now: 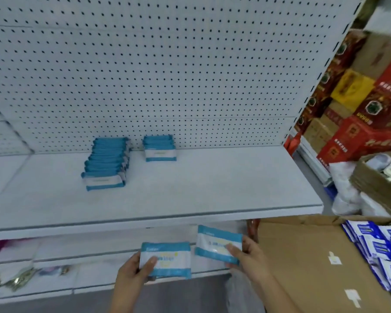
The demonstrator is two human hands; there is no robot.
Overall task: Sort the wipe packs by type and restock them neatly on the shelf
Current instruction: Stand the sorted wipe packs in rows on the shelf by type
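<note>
Head view: beyond the fingertips point(154, 260), a matte white shelf point(212, 190) with perforated backboard point(167, 75) bears a long row point(106, 163) and a short row point(159, 148) of blue-edged wipe packs. Left hand point(131, 273) pinches one glossy rectangular pack point(169, 256), right hand point(252, 256) a second pack point(212, 240), thumbs on top.

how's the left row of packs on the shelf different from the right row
The left row holds many more packs than the right row, which has only a few. The left row reaches well forward on the shelf; the right row stays near the pegboard. Both are teal-and-white packs standing on edge, faces forward.
</note>
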